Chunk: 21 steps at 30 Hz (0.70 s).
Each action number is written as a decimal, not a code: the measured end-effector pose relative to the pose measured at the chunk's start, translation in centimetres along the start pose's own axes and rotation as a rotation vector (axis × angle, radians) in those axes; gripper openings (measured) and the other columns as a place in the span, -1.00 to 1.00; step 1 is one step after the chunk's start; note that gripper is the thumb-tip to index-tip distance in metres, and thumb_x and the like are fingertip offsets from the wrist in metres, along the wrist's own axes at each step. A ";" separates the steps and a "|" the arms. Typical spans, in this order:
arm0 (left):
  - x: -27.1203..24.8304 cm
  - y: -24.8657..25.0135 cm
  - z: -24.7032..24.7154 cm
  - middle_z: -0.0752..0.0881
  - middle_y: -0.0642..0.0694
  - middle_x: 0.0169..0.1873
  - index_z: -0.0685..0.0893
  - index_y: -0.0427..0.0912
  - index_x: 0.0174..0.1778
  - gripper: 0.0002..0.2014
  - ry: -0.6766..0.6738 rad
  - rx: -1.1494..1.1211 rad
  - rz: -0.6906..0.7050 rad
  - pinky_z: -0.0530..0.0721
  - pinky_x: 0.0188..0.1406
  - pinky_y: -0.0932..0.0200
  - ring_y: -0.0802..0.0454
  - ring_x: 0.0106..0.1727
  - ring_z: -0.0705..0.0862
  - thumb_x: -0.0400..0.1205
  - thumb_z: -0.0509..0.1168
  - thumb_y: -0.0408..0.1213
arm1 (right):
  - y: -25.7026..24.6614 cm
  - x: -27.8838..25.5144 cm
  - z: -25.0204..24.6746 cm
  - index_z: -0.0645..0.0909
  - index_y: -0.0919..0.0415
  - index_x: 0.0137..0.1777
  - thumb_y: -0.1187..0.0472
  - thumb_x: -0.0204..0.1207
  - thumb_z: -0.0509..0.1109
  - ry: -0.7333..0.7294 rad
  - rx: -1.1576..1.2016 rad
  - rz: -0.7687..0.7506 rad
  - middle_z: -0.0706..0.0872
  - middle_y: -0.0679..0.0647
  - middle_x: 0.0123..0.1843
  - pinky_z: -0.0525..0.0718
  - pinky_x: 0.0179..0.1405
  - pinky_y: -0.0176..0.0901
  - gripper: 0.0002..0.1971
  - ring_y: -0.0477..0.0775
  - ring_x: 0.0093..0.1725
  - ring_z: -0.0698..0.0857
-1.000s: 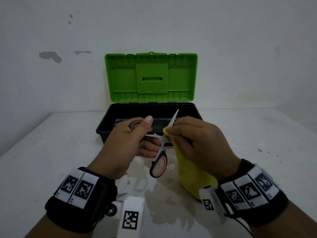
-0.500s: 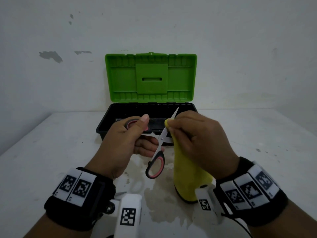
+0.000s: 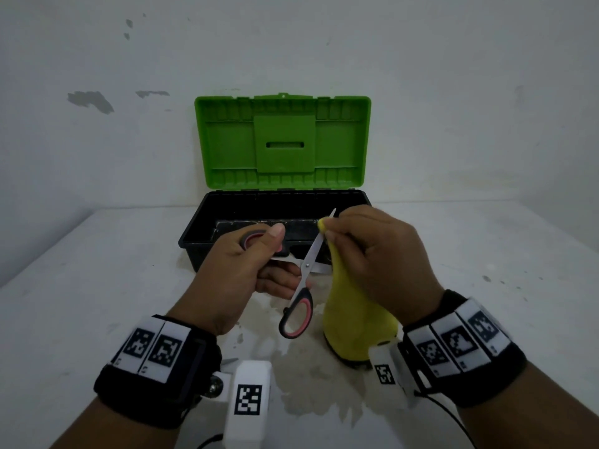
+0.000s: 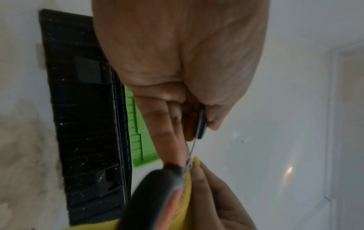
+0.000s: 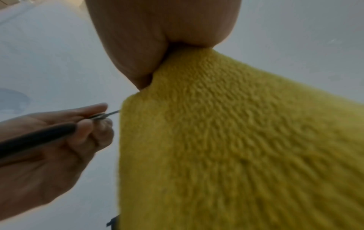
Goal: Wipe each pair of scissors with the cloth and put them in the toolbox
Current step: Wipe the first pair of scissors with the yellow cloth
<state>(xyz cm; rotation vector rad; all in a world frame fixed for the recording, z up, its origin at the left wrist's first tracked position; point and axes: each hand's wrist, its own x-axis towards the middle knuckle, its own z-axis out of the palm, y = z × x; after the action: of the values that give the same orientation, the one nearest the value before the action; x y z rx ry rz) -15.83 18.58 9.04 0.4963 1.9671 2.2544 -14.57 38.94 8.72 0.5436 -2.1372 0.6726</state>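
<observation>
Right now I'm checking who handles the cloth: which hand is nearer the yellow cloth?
Right. The right hand pinches the yellow cloth against a scissor blade; the left hand grips the scissors by a handle, beside the cloth.

A white counter (image 3: 97,270) ran under everything, blotched with a brownish stain (image 3: 311,377) near its front edge and a few dark specks (image 3: 486,278) off to the right. Behind stood a pale wall (image 3: 453,92), its paint chipped (image 3: 90,100) at upper left.
</observation>
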 end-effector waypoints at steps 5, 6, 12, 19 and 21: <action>0.1 0.1 0.3 0.73 -0.31 -0.49 0.65 -0.30 -0.19 -0.66 0.013 0.013 0.029 0.73 -0.53 0.11 -0.13 -0.50 0.76 0.51 0.30 -0.02 | 0.3 0.4 0.0 0.81 0.22 0.02 0.25 0.59 0.45 0.058 -0.034 0.049 0.80 0.04 -0.08 0.74 -0.11 -0.03 -0.88 -0.01 -0.11 0.74; 0.0 0.2 0.1 0.73 -0.30 -0.50 0.65 -0.30 -0.20 -0.66 0.017 0.014 0.032 0.73 -0.53 0.12 -0.14 -0.51 0.76 0.52 0.30 -0.03 | -0.1 0.1 -0.1 0.81 0.22 0.02 0.25 0.58 0.45 0.044 -0.027 0.029 0.80 0.04 -0.07 0.74 -0.11 -0.05 -0.88 -0.02 -0.10 0.74; -0.2 0.0 0.1 0.72 -0.34 -0.50 0.62 -0.38 -0.15 -0.62 0.001 -0.008 0.008 0.73 -0.56 0.12 -0.13 -0.52 0.75 0.50 0.31 -0.03 | 0.3 0.6 -0.9 0.82 0.18 0.01 0.19 0.58 0.46 0.012 0.000 0.034 0.81 -0.01 -0.08 0.74 -0.07 -0.13 -0.87 -0.08 -0.09 0.75; 0.0 0.6 -0.4 0.73 -0.32 -0.52 0.60 -0.30 -0.20 -0.64 0.055 -0.031 -0.062 0.68 -0.60 0.20 -0.15 -0.52 0.72 0.46 0.33 0.00 | 3.1 1.9 -4.0 0.82 -0.01 -0.08 0.23 0.48 0.56 0.009 0.002 0.213 0.76 -0.27 -0.17 0.49 -0.08 -0.65 -0.90 -0.39 -0.09 0.70; 0.2 1.0 -0.9 0.72 -0.29 -0.54 0.56 -0.28 -0.21 -0.65 0.069 -0.048 -0.086 0.64 -0.64 0.23 -0.15 -0.54 0.69 0.46 0.33 -0.01 | 3.8 2.0 -5.4 0.81 -0.01 -0.06 0.21 0.50 0.54 -0.024 -0.041 0.199 0.79 -0.20 -0.15 0.60 -0.05 -0.50 -0.90 -0.26 -0.08 0.73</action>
<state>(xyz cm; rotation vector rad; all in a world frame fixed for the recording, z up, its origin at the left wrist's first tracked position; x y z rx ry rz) -16.17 17.66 9.93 0.3264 1.9204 2.2889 -14.87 44.95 12.11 0.3207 -2.2415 0.7325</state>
